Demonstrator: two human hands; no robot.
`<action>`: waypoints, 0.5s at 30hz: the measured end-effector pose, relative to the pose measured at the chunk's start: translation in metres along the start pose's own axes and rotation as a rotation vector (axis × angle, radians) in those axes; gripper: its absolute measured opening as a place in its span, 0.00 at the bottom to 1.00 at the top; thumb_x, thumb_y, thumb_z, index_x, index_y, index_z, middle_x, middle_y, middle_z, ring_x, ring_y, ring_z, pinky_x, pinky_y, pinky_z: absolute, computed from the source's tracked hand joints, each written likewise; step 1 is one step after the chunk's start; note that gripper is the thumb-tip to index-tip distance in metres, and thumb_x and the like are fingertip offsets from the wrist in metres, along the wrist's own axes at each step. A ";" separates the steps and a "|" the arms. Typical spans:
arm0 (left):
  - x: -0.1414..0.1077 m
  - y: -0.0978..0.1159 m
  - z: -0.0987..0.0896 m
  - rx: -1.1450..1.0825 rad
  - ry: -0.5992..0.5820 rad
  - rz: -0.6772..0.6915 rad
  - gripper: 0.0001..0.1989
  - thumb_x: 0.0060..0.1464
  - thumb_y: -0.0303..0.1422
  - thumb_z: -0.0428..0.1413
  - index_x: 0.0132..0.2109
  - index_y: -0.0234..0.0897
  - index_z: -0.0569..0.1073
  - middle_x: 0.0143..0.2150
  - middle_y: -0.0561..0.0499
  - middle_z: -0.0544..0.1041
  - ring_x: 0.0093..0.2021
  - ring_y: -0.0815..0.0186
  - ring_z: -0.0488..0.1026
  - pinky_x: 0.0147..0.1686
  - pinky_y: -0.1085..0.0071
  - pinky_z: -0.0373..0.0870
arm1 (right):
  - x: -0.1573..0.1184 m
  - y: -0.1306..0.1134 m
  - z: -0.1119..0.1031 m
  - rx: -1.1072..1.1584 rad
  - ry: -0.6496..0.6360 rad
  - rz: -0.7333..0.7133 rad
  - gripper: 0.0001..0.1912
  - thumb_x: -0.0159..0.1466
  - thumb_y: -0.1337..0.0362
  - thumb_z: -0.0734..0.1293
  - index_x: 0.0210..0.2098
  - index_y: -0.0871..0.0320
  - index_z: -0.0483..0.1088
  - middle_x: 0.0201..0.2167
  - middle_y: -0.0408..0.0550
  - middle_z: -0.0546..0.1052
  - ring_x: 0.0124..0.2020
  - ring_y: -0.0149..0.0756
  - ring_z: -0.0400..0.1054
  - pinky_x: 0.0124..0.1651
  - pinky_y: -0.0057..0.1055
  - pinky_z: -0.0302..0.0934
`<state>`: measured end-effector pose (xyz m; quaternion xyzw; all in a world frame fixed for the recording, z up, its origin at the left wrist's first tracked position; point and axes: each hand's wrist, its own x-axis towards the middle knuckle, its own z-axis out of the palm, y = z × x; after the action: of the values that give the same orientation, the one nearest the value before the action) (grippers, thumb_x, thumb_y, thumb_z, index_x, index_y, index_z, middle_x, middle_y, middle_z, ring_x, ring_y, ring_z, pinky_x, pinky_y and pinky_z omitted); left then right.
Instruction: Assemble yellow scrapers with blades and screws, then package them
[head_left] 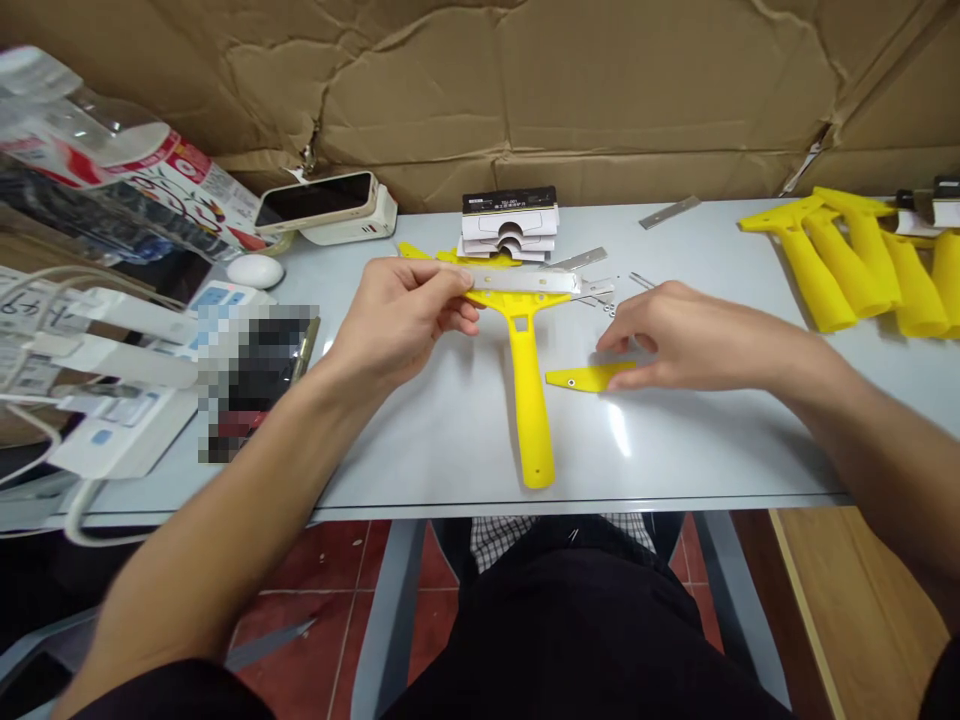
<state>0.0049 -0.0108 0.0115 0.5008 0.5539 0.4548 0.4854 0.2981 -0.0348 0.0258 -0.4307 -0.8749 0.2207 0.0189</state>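
Note:
My left hand [409,310] is closed on the left end of a yellow scraper [531,400], thumb on top. Along the scraper's wide head lies a flat metal blade [525,281], pinched under the same thumb. The scraper's handle points toward me above the table. To its right is a yellow cover strip [589,378] with a small hole near its left end. My right hand [667,340] is over that strip's right end, fingers apart and curved. Its thumb overlaps the strip; whether it presses on it I cannot tell.
Small blade boxes [510,220] are stacked at the back, with loose blades [670,212] and tiny screws nearby. More yellow scraper handles [847,260] lie at right. A phone [319,200], a white mouse [256,271], a power strip [135,430] and bottles crowd the left.

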 end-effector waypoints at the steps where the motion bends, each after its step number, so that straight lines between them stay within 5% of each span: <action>1: 0.002 -0.001 -0.001 -0.001 0.000 -0.003 0.09 0.56 0.24 0.60 0.27 0.32 0.79 0.21 0.51 0.75 0.21 0.71 0.74 0.25 0.77 0.74 | 0.000 -0.006 0.004 -0.028 -0.018 -0.016 0.18 0.64 0.51 0.74 0.49 0.52 0.85 0.43 0.50 0.83 0.42 0.46 0.75 0.45 0.40 0.63; 7: 0.006 -0.011 -0.003 -0.009 -0.037 -0.013 0.08 0.56 0.24 0.61 0.29 0.31 0.80 0.23 0.51 0.76 0.23 0.71 0.75 0.25 0.78 0.74 | 0.001 -0.014 0.013 -0.056 -0.063 -0.053 0.12 0.66 0.61 0.70 0.45 0.52 0.84 0.47 0.51 0.81 0.44 0.47 0.74 0.44 0.40 0.61; 15: 0.009 -0.015 -0.004 -0.050 -0.087 -0.036 0.08 0.56 0.24 0.61 0.29 0.30 0.81 0.23 0.50 0.77 0.23 0.72 0.75 0.25 0.79 0.73 | 0.003 0.000 0.012 -0.040 -0.064 -0.035 0.16 0.61 0.61 0.71 0.49 0.52 0.82 0.49 0.50 0.82 0.52 0.51 0.74 0.51 0.43 0.61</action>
<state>-0.0014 -0.0034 -0.0037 0.4979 0.5296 0.4377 0.5293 0.2938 -0.0370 0.0145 -0.4081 -0.8868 0.2164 -0.0141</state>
